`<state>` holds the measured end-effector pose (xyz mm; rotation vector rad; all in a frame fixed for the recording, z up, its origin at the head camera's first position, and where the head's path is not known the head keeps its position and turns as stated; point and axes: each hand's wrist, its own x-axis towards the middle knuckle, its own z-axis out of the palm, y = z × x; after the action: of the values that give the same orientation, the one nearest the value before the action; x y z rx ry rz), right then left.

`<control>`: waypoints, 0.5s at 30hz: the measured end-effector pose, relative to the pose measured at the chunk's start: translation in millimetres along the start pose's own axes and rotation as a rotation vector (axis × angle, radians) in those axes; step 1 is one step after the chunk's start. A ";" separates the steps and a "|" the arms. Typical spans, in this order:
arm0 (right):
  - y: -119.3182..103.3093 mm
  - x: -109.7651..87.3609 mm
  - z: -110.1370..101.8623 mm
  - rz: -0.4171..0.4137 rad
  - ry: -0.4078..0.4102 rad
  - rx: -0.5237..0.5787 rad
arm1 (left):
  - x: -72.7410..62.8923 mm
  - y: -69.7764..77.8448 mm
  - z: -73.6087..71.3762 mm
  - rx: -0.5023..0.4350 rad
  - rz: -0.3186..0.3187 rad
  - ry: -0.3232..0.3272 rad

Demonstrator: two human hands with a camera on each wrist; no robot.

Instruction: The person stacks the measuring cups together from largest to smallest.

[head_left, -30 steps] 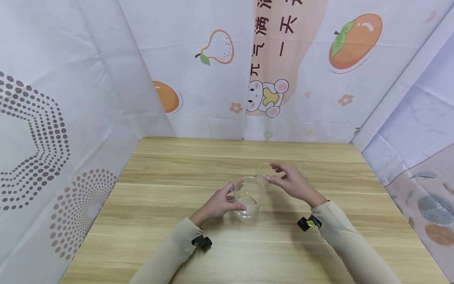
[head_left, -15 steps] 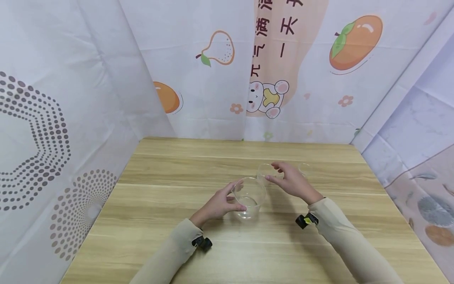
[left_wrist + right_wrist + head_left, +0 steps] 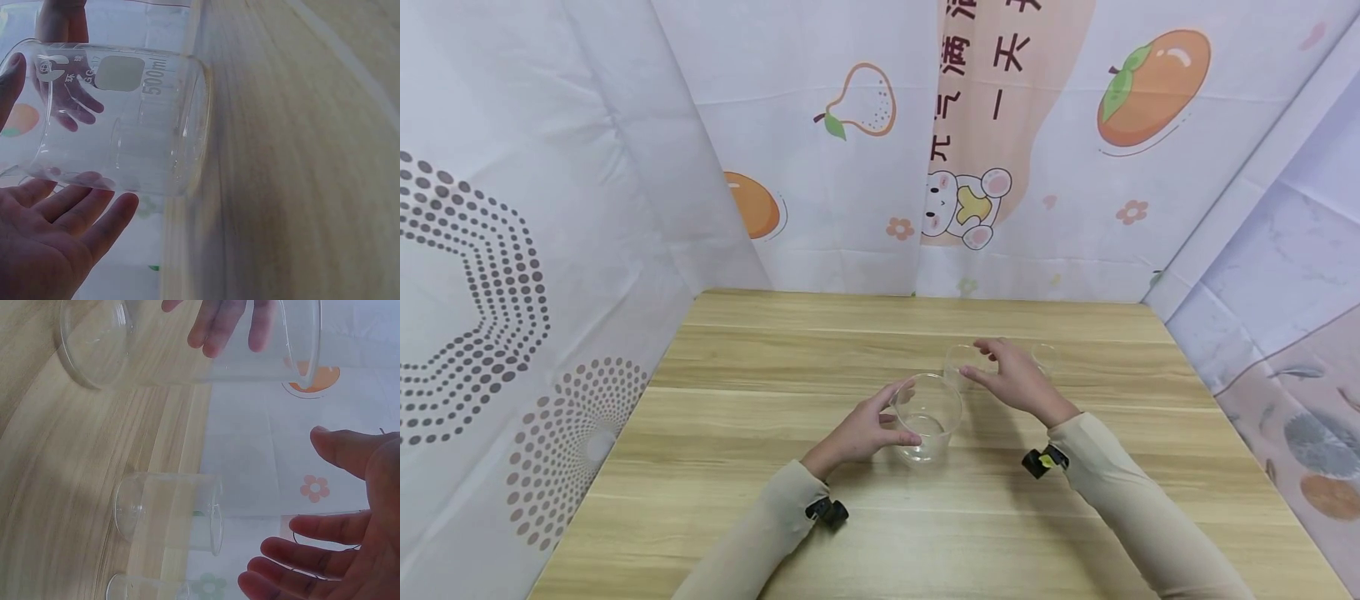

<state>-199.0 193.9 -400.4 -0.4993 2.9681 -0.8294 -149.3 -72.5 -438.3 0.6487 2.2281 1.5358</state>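
Observation:
My left hand [image 3: 861,429] holds a large clear glass beaker [image 3: 131,119] marked 500ml, its thumb on the near side and its fingers on the far side. The beaker is upright, with its base at the tabletop. To its right, my right hand [image 3: 1011,379] hovers with fingers spread and relaxed, holding nothing. Behind the right fingers in the head view stands a smaller clear beaker [image 3: 169,512]. In the right wrist view that hand is apart from both beakers.
A third, still smaller glass vessel [image 3: 150,589] stands further right on the wooden table [image 3: 760,350], cut off by the right wrist view's edge. Printed curtains [image 3: 820,200] hang behind the table and at both sides.
My right hand has drifted slightly left and away from me, still above the table. The left hand and the large beaker have stayed where they were.

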 end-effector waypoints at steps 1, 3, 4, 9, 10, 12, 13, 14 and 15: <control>0.2 0.4 0.2 0.003 -0.001 0.002 | -1.8 4.8 -0.7 -0.003 0.000 -0.004; 0.9 1.5 0.6 0.004 0.004 0.001 | -2.8 6.0 -0.8 -0.007 0.003 -0.005; 1.3 1.9 0.9 0.003 0.007 0.002 | -2.8 6.3 -0.8 -0.009 0.002 -0.005; 4.3 5.0 2.0 0.002 0.011 0.005 | 3.4 -5.8 1.6 -0.013 -0.026 0.003; 4.8 5.6 2.1 0.005 0.008 0.002 | 5.5 -11.1 2.6 -0.012 -0.024 0.007; 5.9 6.7 2.7 0.008 0.004 -0.004 | 8.5 -20.8 4.6 -0.009 -0.024 0.014; 5.9 7.1 2.9 0.006 0.005 -0.009 | 9.6 -24.6 5.2 -0.007 -0.023 0.018; 6.2 7.4 3.1 0.005 0.007 -0.014 | 10.4 -27.3 5.7 -0.006 -0.021 0.021; 6.2 7.5 3.5 0.003 0.010 -0.020 | 10.7 -29.3 6.0 -0.007 -0.017 0.023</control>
<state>-207.6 194.8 -406.0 -0.4936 2.9885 -0.8045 -160.0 -70.9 -468.2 0.6110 2.2382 1.5499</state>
